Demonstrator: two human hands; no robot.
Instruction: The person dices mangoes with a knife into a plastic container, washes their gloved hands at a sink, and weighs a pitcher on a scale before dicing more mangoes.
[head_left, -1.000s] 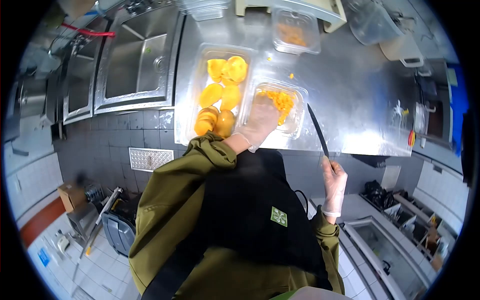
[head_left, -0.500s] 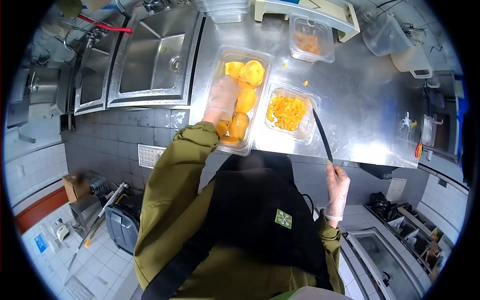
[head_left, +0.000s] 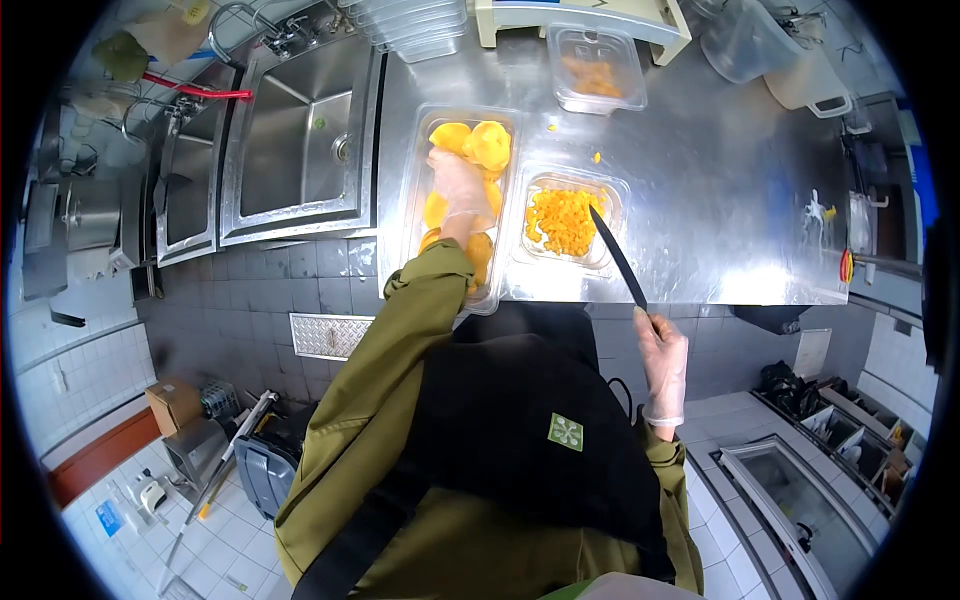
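Mango halves (head_left: 478, 140) in tray (head_left: 412, 230) under left hand (head_left: 460, 192), grip unclear; right hand (head_left: 662, 355) clenches knife (head_left: 617, 258) aside, blade clear of reach

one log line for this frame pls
left hand: in fruit tray, touching yellow halves | right hand: gripping knife, tip near diced-fruit tub

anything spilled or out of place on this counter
Two small yellow fruit bits lie loose on the steel counter, outside the containers, between the diced-fruit tub and the far tub. A white smear marks the counter's right side.
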